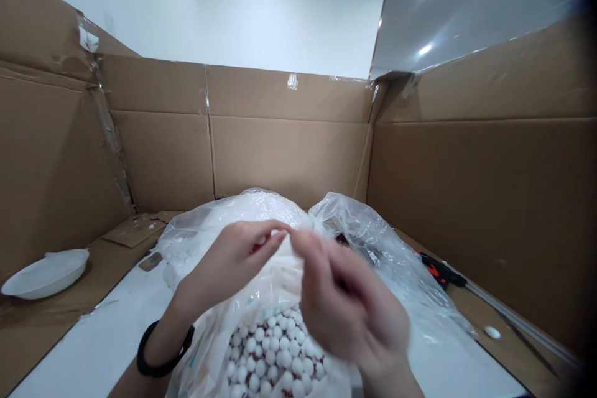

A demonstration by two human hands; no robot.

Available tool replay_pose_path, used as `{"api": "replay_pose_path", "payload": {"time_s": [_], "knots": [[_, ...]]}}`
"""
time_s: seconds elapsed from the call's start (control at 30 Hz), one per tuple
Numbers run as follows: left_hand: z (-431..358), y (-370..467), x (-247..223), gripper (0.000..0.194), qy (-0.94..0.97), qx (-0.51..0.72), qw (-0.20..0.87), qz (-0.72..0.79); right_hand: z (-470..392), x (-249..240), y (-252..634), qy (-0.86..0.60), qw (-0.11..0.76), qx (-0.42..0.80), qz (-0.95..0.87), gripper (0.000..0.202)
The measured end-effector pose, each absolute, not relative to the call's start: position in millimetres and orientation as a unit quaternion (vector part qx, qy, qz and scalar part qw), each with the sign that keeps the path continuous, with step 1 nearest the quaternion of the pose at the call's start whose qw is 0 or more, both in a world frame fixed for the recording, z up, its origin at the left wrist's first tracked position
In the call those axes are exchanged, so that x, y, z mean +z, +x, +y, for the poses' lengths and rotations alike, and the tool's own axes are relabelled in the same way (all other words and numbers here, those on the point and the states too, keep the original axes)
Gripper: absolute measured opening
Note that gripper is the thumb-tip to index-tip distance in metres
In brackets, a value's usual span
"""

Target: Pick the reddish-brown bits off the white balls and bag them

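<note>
Both hands are raised over an open clear plastic bag (205, 348) that holds many small white balls (275, 354) with dark red bits among them. My left hand (237, 255) has its thumb and forefinger brought close together, with something small and reddish-white between or behind them. My right hand (345, 292) is closed and blurred, its fingertips meeting those of my left hand; what it holds, if anything, is hidden. A black band (163, 351) circles my left wrist.
Clear plastic bags (401, 273) lie behind the hands. A white dish (46, 273) stands at the left. At the right are a black and red tool (438, 270) and a small white piece (492, 332). Cardboard walls (289, 149) surround the white table (116, 329).
</note>
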State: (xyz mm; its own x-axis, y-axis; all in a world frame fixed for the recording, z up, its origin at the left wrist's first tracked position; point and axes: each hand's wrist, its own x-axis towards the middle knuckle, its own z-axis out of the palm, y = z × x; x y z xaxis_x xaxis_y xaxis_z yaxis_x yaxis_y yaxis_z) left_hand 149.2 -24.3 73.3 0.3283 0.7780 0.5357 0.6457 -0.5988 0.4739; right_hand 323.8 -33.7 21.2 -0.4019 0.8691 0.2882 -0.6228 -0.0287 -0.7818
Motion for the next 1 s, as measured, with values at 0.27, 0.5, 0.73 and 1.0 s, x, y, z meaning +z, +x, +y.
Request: {"api": "replay_pose_path", "payload": {"time_s": [0.27,0.5,0.73,1.0], "knots": [[-10.1,145.2,67.4,0.022,0.744,0.453,-0.025,0.491,53.6,70.4,280.0,-0.048,0.520,0.852,-0.035,0.029],[5.8,146.0,60.6,0.023,0.765,0.397,-0.084,0.500,44.5,62.8,274.9,-0.032,0.500,0.861,-0.081,0.044],[6.1,144.7,59.2,0.020,0.786,0.395,-0.091,0.466,39.4,64.0,266.2,-0.063,0.497,0.858,-0.117,0.048],[3.9,141.7,62.4,0.019,0.744,0.487,-0.063,0.453,43.3,56.4,256.7,-0.103,0.507,0.854,-0.058,0.023]]}}
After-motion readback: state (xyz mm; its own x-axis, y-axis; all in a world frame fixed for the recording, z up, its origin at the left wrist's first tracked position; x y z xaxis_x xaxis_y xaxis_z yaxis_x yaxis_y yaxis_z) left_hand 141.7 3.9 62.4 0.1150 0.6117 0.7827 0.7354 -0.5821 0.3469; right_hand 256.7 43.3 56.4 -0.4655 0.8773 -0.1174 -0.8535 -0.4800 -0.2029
